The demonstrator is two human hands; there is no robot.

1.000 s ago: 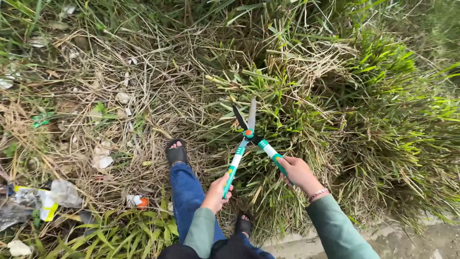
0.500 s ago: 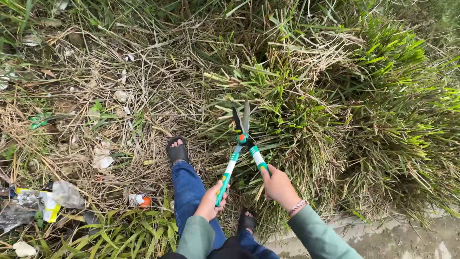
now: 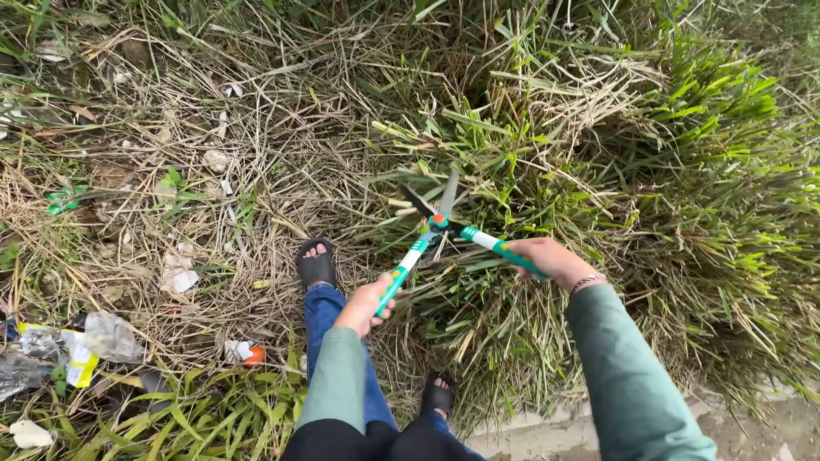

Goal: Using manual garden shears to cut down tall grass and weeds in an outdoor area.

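left hand (image 3: 366,305) gripping green shear handle | right hand (image 3: 547,258) clenching the other | steel shears (image 3: 437,220) gaping in coarse grass clump (image 3: 598,171)

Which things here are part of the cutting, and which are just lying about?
In the work: hedge shears, left hand, right hand, green grass clump.
Lying about: plastic wrappers, white scraps, orange-and-white litter, dry straw.

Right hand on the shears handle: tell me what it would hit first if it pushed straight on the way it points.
Probably the tall green grass clump. The right hand points up and left along the shears, whose open blades already reach into it; depth is uncertain.
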